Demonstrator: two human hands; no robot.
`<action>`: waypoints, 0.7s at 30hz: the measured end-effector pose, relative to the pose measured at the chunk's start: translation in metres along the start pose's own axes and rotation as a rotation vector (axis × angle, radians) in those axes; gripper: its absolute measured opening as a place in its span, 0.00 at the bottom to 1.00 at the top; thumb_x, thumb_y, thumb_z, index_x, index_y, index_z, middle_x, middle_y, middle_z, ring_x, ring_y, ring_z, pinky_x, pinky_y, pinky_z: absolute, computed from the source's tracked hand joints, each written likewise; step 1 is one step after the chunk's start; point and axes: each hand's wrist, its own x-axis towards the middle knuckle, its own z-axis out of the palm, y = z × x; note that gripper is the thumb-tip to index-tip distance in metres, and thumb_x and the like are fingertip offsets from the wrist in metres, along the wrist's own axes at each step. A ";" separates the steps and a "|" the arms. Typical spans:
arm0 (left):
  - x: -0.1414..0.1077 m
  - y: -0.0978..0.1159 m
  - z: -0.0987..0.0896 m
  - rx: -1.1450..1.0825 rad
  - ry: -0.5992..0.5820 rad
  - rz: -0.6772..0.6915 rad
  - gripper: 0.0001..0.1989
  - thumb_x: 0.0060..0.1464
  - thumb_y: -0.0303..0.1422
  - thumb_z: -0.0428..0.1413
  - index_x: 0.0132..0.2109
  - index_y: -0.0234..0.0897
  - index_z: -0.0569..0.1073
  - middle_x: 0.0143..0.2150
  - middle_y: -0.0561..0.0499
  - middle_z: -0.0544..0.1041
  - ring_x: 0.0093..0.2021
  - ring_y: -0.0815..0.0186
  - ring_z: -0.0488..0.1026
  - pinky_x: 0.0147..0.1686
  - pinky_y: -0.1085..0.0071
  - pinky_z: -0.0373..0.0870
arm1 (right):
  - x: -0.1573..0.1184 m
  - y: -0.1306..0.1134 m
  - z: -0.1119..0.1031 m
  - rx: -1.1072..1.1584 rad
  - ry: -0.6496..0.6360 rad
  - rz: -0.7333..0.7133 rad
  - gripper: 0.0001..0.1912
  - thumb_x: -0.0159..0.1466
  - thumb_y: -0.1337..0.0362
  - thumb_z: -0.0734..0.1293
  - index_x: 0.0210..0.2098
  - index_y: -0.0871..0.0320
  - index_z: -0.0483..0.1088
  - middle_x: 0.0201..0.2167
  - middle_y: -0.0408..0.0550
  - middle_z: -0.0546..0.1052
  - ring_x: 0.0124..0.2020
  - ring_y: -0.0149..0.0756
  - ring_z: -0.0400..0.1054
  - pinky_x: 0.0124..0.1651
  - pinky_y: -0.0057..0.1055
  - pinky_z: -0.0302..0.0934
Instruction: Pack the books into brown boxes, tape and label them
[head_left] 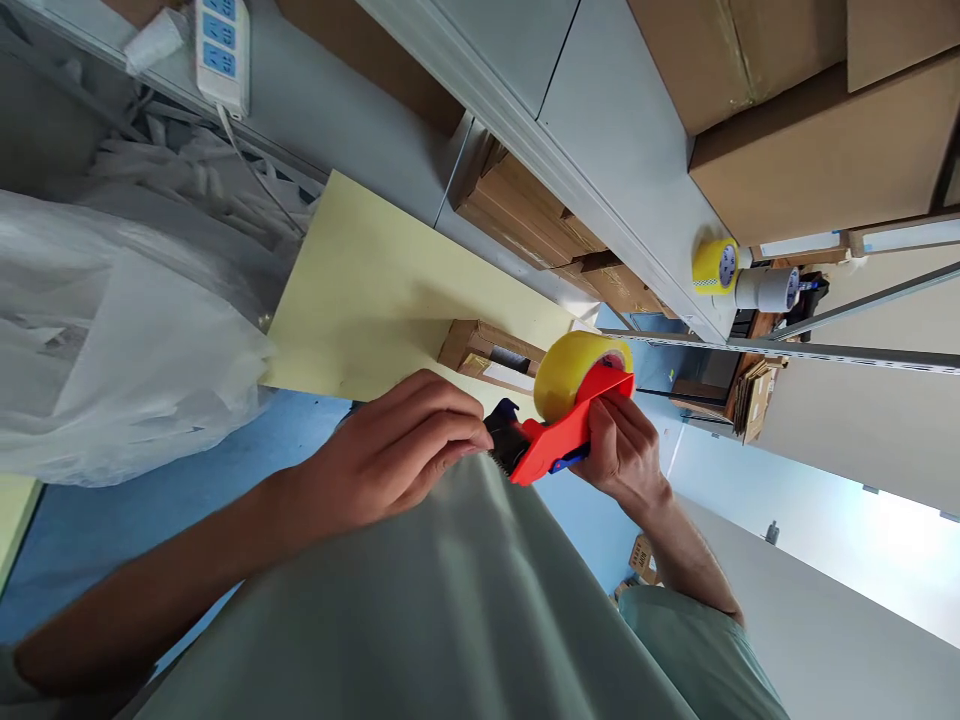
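Note:
A red tape dispenser [556, 432] with a yellow roll of packing tape [564, 375] is in my right hand [626, 445], whose fingers wrap around its handle side. At the dispenser's other end, a black toothed cutter [507, 440] points toward my left hand [412, 445]. The left fingers are pinched together right at that cutter end. What lies between these fingertips is too small to make out. Just beyond the dispenser, a small brown cardboard box [487, 350] with a cut-out lies on the pale yellow table [360, 280].
Several cardboard boxes [817, 150] stand on a grey shelf [622, 130], along with a spare yellow tape roll [714, 266]. More cartons [532, 210] sit under it. A white power strip [222, 55] trails a cable. Big translucent plastic bags [127, 330] bulge at the left.

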 end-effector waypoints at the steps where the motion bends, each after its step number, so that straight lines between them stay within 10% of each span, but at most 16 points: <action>1: -0.001 0.001 0.001 0.003 0.012 -0.003 0.07 0.74 0.30 0.57 0.50 0.47 0.79 0.42 0.50 0.82 0.41 0.60 0.81 0.44 0.62 0.81 | 0.000 -0.001 -0.001 0.004 0.008 -0.004 0.14 0.80 0.54 0.68 0.58 0.55 0.71 0.36 0.53 0.84 0.35 0.46 0.81 0.51 0.48 0.81; 8: 0.004 -0.002 0.007 -0.075 0.119 -0.189 0.04 0.72 0.38 0.64 0.48 0.46 0.80 0.43 0.50 0.84 0.43 0.60 0.82 0.48 0.61 0.82 | 0.002 -0.006 -0.008 0.043 0.005 0.002 0.19 0.78 0.50 0.70 0.59 0.56 0.72 0.35 0.52 0.84 0.35 0.47 0.81 0.45 0.42 0.79; 13: 0.005 -0.051 0.030 -0.408 0.013 -0.681 0.25 0.63 0.59 0.66 0.43 0.40 0.82 0.40 0.47 0.85 0.43 0.57 0.83 0.46 0.62 0.82 | 0.022 -0.009 0.004 0.101 -0.484 0.277 0.40 0.70 0.30 0.71 0.63 0.58 0.74 0.36 0.55 0.86 0.37 0.52 0.84 0.39 0.39 0.74; 21: -0.031 -0.135 0.064 -0.683 0.047 -1.048 0.32 0.40 0.61 0.76 0.37 0.36 0.84 0.33 0.47 0.82 0.37 0.58 0.78 0.45 0.61 0.80 | 0.044 0.027 0.007 0.256 -1.053 0.473 0.32 0.70 0.29 0.69 0.37 0.54 0.76 0.29 0.50 0.83 0.31 0.45 0.80 0.32 0.33 0.62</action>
